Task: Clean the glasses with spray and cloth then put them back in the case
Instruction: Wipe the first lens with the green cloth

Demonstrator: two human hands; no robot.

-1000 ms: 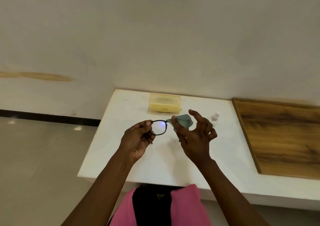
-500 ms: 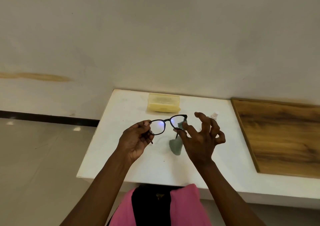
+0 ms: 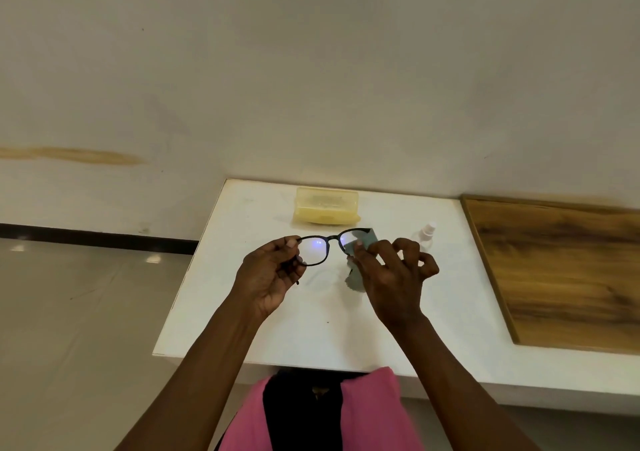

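Black-framed glasses [image 3: 327,247], one pair, held up above the counter [image 3: 263,322] between two hands. Left hand [image 3: 268,274] curled round the left lens end of the frame, thumb and fingertip pinching the rim. Right hand [image 3: 391,277] pinching one grey-green cloth [image 3: 360,243] against the right lens, thumb pressed on the near face, remaining fingers bent and spread; a loose tail of cloth hanging below the lens. Both lenses showing a bluish glint.

Farther out on the counter: one yellow case [image 3: 325,205], translucent, lid shut, near the wall; contents impossible to tell through the plastic. One small clear spray bottle [image 3: 425,234], upright, just beyond the right hand, apart from the case. One wooden board [image 3: 568,270] set into the counter at the right.

Compared with half a second ago: cloth raised from hanging mostly below the frame to covering the right lens, right thumb now on it. Compared with a second ago, cloth brought from a bunch beyond the lens onto the lens itself. Left hand's grip unchanged; case and bottle unmoved.
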